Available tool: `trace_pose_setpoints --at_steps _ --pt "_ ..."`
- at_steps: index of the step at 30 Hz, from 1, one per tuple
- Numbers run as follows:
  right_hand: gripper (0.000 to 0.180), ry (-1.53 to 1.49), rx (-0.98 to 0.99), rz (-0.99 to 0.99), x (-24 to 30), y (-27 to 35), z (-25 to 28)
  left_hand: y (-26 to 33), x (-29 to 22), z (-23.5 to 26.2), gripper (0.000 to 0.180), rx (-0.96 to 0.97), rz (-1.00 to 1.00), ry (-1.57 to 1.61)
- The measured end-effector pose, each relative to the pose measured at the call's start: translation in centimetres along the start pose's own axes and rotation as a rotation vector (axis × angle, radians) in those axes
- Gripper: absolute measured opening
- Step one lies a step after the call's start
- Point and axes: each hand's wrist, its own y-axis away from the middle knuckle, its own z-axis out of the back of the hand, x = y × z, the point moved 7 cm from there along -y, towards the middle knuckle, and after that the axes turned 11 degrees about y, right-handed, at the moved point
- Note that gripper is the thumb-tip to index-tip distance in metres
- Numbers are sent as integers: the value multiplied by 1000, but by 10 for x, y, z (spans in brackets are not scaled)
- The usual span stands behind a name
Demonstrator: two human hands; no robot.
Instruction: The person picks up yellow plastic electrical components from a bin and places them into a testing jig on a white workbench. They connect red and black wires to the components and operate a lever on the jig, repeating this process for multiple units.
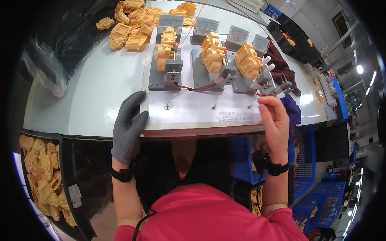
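A white test board carries several grey fixtures. Yellow plastic gearbox housings are seated in them: one on the left, one in the middle and one on the right. Analog panel meters stand behind, among them a left one. My left hand, in a grey glove, rests at the board's left edge with thumb and fingers apart. Bare, my right hand hovers by the board's right front, near a small toggle switch. Its thumb and fingertips are slightly apart, with nothing visible between them.
Loose yellow housings are heaped at the back left. A black bin of more housings stands at lower left. Blue crates are at lower right. Purple cloth lies beyond my right hand. Red wires cross the board.
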Motion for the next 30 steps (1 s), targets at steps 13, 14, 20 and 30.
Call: trace_pose_setpoints --at_steps 13,14,20,30 --pt "11 344 160 277 45 -5 -78 0 0 0 53 58 -3 -75" --pt "10 328 158 272 44 -5 -78 0 -1 0 53 60 -9 -80" --pt "10 318 142 300 44 -5 -80 0 0 3 48 21 -44 -45" --pt "10 334 95 350 46 -3 -79 0 0 1 48 12 -21 -34"
